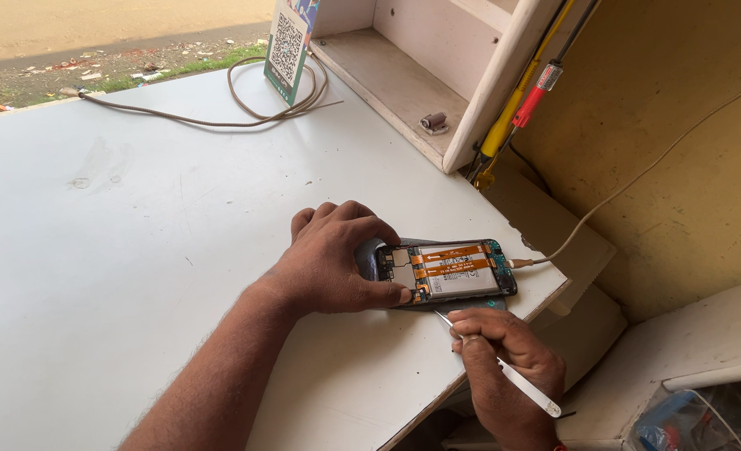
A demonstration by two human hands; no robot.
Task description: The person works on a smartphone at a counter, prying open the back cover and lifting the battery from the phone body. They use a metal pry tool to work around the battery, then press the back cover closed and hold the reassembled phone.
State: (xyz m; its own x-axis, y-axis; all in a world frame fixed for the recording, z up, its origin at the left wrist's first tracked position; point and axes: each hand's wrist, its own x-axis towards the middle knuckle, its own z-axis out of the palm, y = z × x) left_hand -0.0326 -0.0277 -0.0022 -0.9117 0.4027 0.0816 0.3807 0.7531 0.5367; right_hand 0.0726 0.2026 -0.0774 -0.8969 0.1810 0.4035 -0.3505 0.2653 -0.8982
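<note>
With the left hand clamped over the opened phone near the edge of the white table, keep the tweezers, pinched in the right hand, low and steady at the phone's lower edge, applying light pressure only.

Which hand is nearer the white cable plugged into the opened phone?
Right. The right hand with the tweezers is just below the phone, toward the cable end. The left hand grips the phone's far end.
</note>
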